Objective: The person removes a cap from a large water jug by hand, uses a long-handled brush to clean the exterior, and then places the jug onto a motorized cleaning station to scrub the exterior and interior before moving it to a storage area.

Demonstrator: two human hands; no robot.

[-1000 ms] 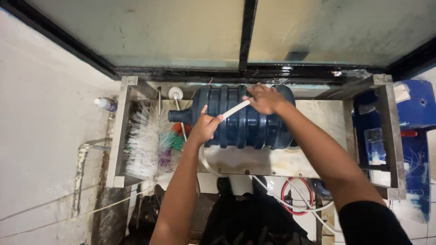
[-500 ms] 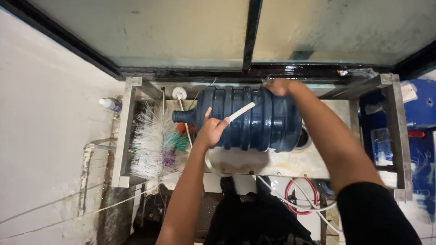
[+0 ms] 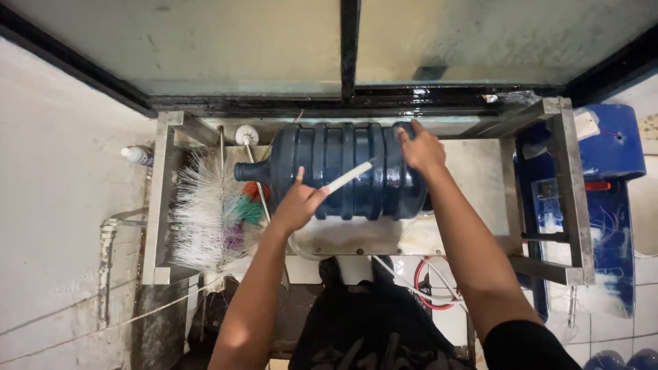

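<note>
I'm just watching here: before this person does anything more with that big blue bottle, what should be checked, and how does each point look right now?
1. Bottle lying on its side in the metal frame: ok.
2. Right hand on the bottle's base end: ok.
3. Left hand gripping the white hose laid across the bottle: ok.
4. Bottle neck pointing toward the white brush: ok; whether they touch, cannot tell.
5. Water running from the hose: cannot tell.
6. Bottle cap off: cannot tell.
</note>
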